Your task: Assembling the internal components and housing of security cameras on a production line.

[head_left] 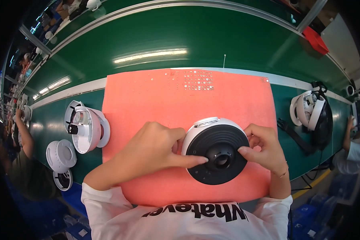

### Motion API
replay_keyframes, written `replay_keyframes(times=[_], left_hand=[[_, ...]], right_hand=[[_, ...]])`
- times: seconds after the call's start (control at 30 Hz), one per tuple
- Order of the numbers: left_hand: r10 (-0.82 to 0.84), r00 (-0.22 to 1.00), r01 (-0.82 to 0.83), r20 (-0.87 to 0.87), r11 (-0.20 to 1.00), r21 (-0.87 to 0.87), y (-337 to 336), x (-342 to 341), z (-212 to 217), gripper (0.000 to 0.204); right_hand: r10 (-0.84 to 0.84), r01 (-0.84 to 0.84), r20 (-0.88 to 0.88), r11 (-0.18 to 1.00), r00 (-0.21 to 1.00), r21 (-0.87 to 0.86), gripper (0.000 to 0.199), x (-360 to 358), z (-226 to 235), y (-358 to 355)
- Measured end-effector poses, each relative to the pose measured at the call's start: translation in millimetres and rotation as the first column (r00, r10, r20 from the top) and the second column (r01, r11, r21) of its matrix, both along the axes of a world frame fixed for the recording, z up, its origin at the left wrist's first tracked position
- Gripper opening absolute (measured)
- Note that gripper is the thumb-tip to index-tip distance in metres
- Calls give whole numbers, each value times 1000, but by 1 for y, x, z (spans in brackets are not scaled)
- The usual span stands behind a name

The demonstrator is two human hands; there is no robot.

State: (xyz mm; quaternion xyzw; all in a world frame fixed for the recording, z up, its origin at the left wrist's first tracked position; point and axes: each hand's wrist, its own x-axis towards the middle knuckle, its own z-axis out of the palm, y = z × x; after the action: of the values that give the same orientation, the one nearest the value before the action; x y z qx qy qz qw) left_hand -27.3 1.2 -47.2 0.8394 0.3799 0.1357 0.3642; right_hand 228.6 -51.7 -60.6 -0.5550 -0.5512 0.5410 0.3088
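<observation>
A round dome-shaped device point(217, 154) with a white shell and a black front disc with a central lens opening rests on a salmon-pink foam mat point(148, 96). My left hand point(150, 154) grips its left side, with the index finger laid across the black disc toward the centre hole. My right hand point(264, 149) holds its right edge, thumb pressing on the disc beside the hole. Both hands are on the same device.
Rows of small screws point(198, 80) lie at the mat's far edge. White housing parts point(86, 126) and round white bases point(61, 155) sit left on the green conveyor bench point(180, 36). A black-and-white unit point(314, 116) stands right. Other people's arms show at both sides.
</observation>
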Motion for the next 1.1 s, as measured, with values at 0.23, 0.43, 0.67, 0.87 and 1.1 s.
replay_keyframes(times=[0.23,0.43,0.67,0.87,1.1], left_hand=[[-117,992,124,-45,968,218,-30,-7,14,59],[-3,993,13,121,997,-79,-15,-6,1,49],[61,998,-57,-18,985,160,-10,-7,-7,52],[-31,998,34,-63,998,52,-2,0,-2,50],[-39,989,42,-146,999,22,-2,1,4,40]], right_hand=[[59,-198,230,735,971,648,40,3,5,-14],[82,-160,183,871,980,464,33,-2,10,-8],[152,-162,72,971,986,174,26,1,-5,12],[85,-108,133,979,987,176,30,-4,-1,13],[141,-322,559,916,817,240,31,-5,8,19]])
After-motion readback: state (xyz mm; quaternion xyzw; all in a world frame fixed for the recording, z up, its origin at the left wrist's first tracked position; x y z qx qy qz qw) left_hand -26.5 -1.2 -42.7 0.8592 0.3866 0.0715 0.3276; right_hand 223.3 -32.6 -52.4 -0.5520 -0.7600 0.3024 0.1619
